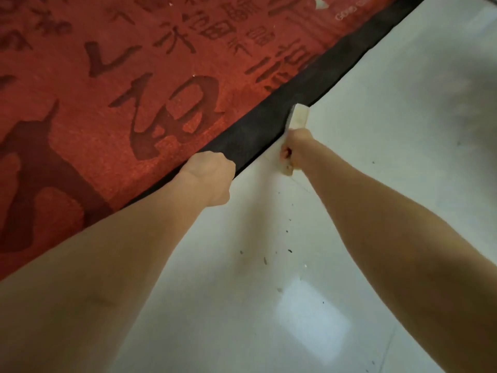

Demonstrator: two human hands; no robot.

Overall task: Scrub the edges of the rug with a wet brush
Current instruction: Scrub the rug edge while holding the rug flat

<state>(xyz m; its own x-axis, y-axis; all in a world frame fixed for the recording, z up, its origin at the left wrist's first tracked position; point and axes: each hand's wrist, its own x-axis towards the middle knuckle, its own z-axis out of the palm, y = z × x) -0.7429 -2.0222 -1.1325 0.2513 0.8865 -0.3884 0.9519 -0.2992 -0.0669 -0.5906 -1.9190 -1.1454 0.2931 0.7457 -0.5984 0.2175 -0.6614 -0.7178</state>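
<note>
- Red rug (107,109) with darker woven characters fills the upper left; its black border (269,122) runs diagonally from lower left to upper right.
- Left hand (208,179) rests at the border's outer edge, fingers curled under and gripping the rug's edge.
- Right hand (295,149) is fisted around a pale brush (298,118), whose head meets the black border at its outer edge.
- White tiled floor (376,130), speckled with dark debris (289,250), spreads right of the rug.

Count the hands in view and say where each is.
2. Left hand grips the rug's black edge; right hand grips the brush against that edge, further along.
</note>
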